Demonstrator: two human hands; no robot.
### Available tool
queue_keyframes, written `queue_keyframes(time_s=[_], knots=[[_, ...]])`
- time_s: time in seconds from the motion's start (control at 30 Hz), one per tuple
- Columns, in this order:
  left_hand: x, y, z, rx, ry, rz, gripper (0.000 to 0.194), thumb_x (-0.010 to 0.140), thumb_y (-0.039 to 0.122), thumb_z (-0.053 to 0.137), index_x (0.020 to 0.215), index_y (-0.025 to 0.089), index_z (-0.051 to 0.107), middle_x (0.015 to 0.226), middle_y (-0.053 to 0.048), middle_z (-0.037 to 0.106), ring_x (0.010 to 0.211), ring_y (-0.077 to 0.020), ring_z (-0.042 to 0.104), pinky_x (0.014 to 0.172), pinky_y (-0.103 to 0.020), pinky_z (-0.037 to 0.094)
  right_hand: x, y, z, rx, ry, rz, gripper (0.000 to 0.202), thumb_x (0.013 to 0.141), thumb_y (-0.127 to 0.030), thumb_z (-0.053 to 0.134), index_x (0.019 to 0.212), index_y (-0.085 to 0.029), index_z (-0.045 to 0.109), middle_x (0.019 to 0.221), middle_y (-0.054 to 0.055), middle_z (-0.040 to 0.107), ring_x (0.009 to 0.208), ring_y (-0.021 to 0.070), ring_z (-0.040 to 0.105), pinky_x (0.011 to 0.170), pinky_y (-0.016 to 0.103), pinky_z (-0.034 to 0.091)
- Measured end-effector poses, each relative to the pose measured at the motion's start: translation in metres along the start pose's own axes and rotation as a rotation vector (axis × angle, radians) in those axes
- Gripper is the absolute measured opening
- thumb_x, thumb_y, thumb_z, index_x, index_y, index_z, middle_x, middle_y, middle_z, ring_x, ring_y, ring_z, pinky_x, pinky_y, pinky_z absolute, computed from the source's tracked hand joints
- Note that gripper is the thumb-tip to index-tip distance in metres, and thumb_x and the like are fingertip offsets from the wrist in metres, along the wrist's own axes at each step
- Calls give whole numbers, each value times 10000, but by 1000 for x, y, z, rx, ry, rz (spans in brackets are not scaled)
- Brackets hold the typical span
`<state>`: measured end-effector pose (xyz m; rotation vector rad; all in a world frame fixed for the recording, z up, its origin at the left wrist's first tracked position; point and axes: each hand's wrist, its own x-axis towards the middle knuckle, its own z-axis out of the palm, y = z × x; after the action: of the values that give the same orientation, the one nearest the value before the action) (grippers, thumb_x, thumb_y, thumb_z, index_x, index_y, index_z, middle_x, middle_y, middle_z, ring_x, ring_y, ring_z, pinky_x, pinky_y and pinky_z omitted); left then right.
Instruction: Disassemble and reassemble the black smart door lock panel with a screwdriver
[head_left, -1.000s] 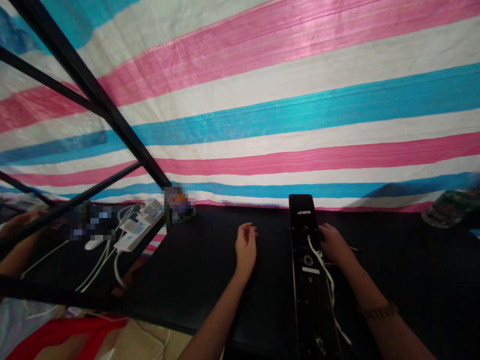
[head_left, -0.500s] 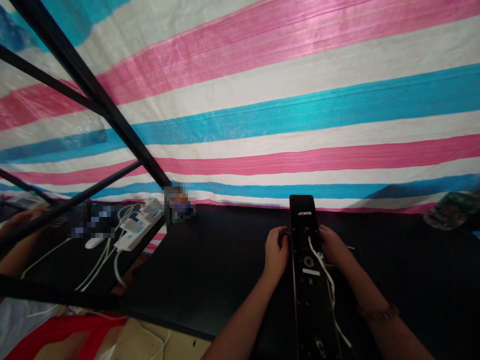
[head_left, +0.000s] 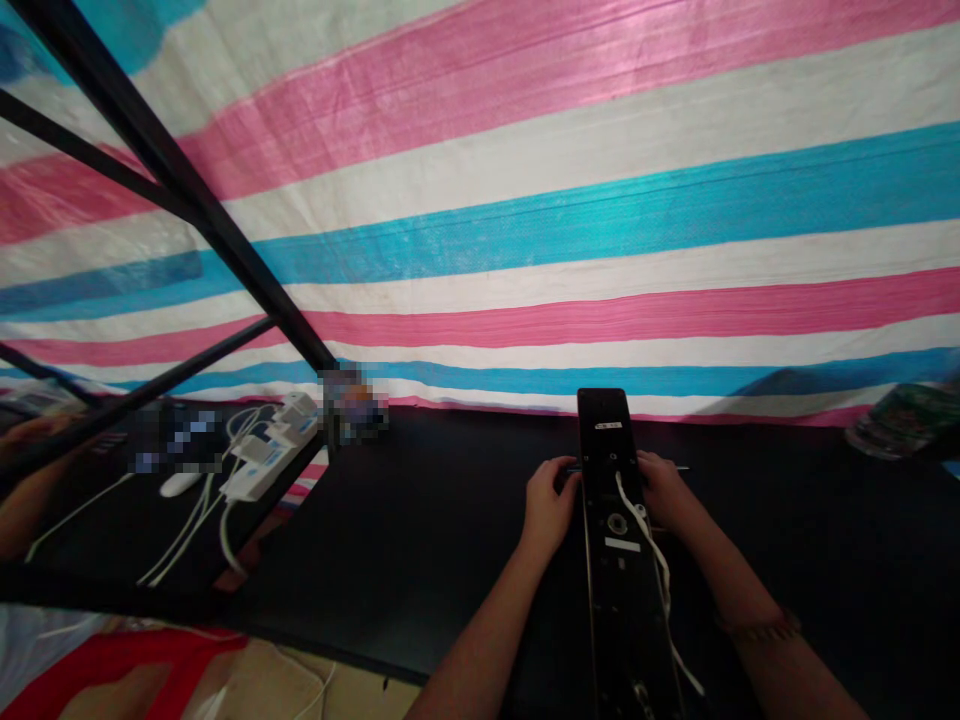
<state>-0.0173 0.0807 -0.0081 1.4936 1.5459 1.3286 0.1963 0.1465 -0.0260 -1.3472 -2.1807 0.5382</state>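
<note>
Head view, thin rod (head_left: 682, 468) jutting past right grip (head_left: 664, 490)

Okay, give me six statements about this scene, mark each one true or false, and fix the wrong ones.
1. In this view, the bare left hand and bare right hand are on either side of a long black panel with white labels. True.
2. A band is worn on the left wrist. False: the brown beaded wristband is on the right wrist.
3. A thin, pale, straight tip shows just beyond the right hand. True.
4. A red cable runs down the panel. False: it is a thin white cable.
5. The white rectangular power strip is left of both hands. True.
6. The backdrop is plain green. False: it is a pink, blue and white striped plastic sheet.
</note>
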Motion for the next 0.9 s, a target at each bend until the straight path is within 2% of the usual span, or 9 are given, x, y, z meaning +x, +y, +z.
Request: queue_keyframes(time_s=[0.27, 0.53, 0.63, 0.73, 0.9], knots=[[1, 0, -4, -64, 102, -77, 251, 946, 409, 562, 961, 201, 701, 833, -33, 701, 781, -194, 639, 723, -303, 478, -1, -6, -6, 78, 31, 43, 215, 829, -199, 595, 1001, -229, 720, 981, 75, 742, 942, 253, 662, 827, 334, 472], [4, -6, -4, -191, 126, -104, 241, 905, 403, 632, 1021, 207, 712, 873, -33, 700, 809, -187, 639, 759, -299, 484, -2, -5, -8, 94, 37, 10, 184, 852, -190, 544, 840, -217, 726, 882, 67, 707, 828, 216, 653, 756, 296, 464], [6, -12, -5, -281, 141, -135, 274, 871, 429, 684, 1027, 207, 716, 827, -24, 677, 752, -172, 626, 708, -283, 484, -2, -5, -10, 61, 24, 16, 198, 866, -186, 534, 804, -218, 719, 852, 64, 692, 817, 206, 641, 744, 286, 452], [9, -17, -6, -406, 180, -169, 340, 843, 493, 711, 1000, 192, 706, 780, -14, 652, 680, -147, 601, 642, -263, 473, -2, -3, -11, 3, 29, 37, 195, 881, -207, 538, 847, -217, 730, 857, 67, 688, 832, 209, 634, 745, 289, 443], [17, -23, -12, -644, 294, -216, 475, 806, 614, 702, 994, 182, 641, 699, 31, 570, 579, -100, 546, 555, -224, 429, -1, 2, -11, 24, 126, 36, 242, 906, -285, 523, 917, -202, 749, 893, 88, 690, 863, 236, 645, 790, 338, 466]])
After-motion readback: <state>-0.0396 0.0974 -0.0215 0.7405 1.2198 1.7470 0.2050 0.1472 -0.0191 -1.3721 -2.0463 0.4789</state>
